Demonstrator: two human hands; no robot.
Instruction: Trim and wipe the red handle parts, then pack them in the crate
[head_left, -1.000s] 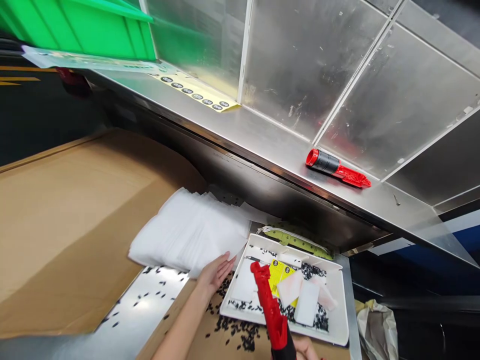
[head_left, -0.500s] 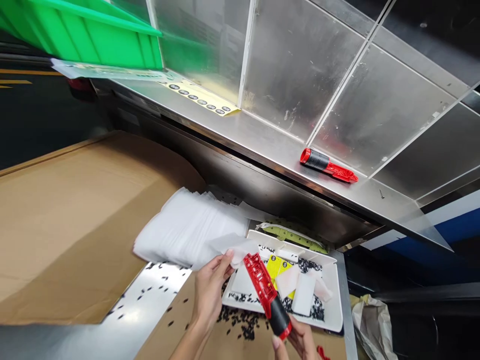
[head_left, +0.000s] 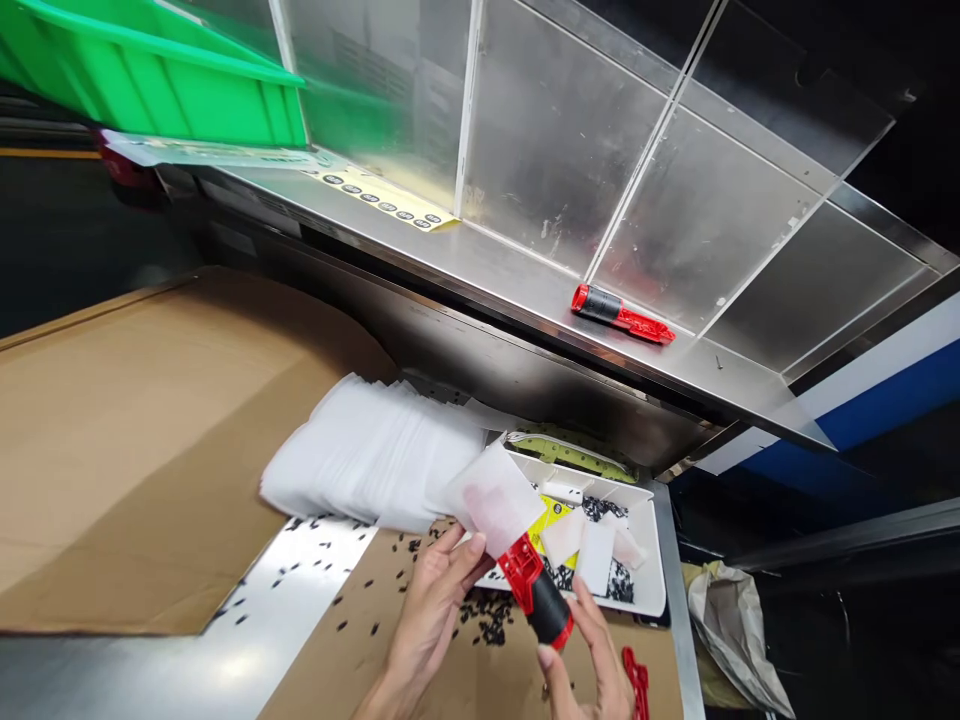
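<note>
My left hand [head_left: 439,590] is closed, pinching the edge of a thin white translucent bag [head_left: 491,500]. The red end of a red and black plastic tool housing [head_left: 547,605] is inside the bag's mouth and shows faintly through it. At the black, red-rimmed end, the fingers of my right hand [head_left: 592,665] grip the housing. A thick fanned stack of white bags [head_left: 375,455] lies to the left behind my hands. Beside my right hand lies a separate red plastic piece [head_left: 636,685], partly cut off by the frame.
A white tray [head_left: 654,545] behind my hands holds black bits, white pieces and a yellow label. More black bits [head_left: 487,620] lie scattered on the table. On the metal shelf [head_left: 517,265] rests another red and black housing [head_left: 619,315]. Large cardboard [head_left: 150,450] covers the left.
The white bag has come over the red end of the housing, which was bare beside it before. The view has shifted slightly, and more of the loose red piece shows.
</note>
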